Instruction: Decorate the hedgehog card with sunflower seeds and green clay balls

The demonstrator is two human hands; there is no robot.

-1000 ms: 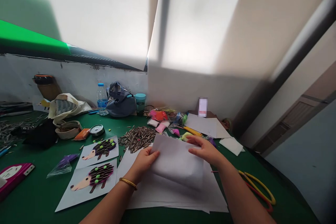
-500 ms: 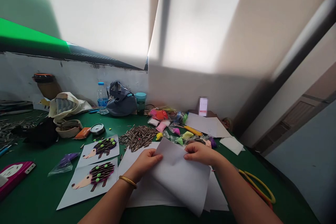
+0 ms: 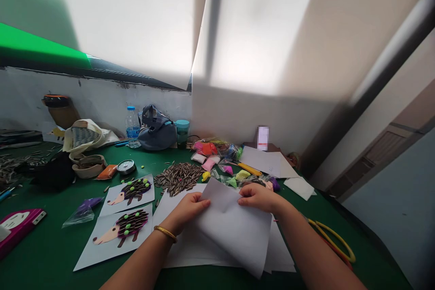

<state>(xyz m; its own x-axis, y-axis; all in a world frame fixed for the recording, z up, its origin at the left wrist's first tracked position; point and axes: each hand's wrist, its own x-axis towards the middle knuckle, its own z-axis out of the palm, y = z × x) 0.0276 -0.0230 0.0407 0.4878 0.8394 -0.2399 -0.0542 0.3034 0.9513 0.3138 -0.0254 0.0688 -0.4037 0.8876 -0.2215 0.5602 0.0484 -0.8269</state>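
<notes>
A white sheet of paper (image 3: 234, 231) is held tilted above other white sheets (image 3: 190, 249) on the green table. My left hand (image 3: 190, 208) pinches its upper left edge, thumb on top. On the upper right edge, my right hand (image 3: 256, 197) has its thumb and fingers pressed together around the paper. Just beyond the sheets lies a pile of striped seeds (image 3: 178, 177). To the left are two cards with hedgehog pictures, one nearer (image 3: 136, 245) and one farther (image 3: 115, 206), each dotted with green balls.
Bags of coloured clay (image 3: 207, 148), a yellow cutter (image 3: 249, 169) and a phone (image 3: 263, 138) are toward the back. A blue bag (image 3: 158, 133), bottle (image 3: 132, 122) and cup (image 3: 182, 131) stand by the wall. Yellow-handled scissors (image 3: 336, 238) lie right.
</notes>
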